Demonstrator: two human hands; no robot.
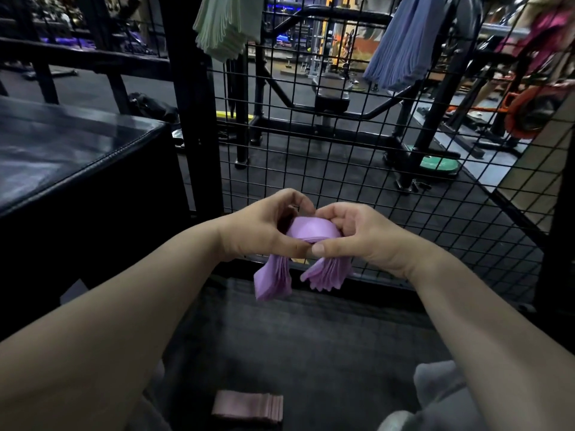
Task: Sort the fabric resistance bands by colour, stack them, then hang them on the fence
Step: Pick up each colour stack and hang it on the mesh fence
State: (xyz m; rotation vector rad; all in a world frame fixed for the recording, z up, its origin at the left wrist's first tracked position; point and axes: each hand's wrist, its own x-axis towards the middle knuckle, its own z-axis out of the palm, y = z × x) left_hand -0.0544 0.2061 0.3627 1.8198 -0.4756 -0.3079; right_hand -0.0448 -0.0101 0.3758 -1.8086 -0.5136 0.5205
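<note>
A stack of purple fabric bands [311,231] is folded over in the middle, with both ends hanging down. My left hand [261,225] grips its left side and my right hand [354,231] grips its right side, thumbs meeting at the front. Just beyond my hands stands the black wire fence [311,150]. A mint green stack of bands [227,23] hangs over the fence at the top left. A blue stack of bands [401,48] hangs at the top right. On the dark floor between my knees lies a pink stack of bands [249,407].
A black padded bench [71,157] stands at the left beside a black post [193,113]. Gym machines and weight plates [525,116] lie behind the fence. Pink fabric [541,29] shows at the top right. My grey trouser knees frame the floor below.
</note>
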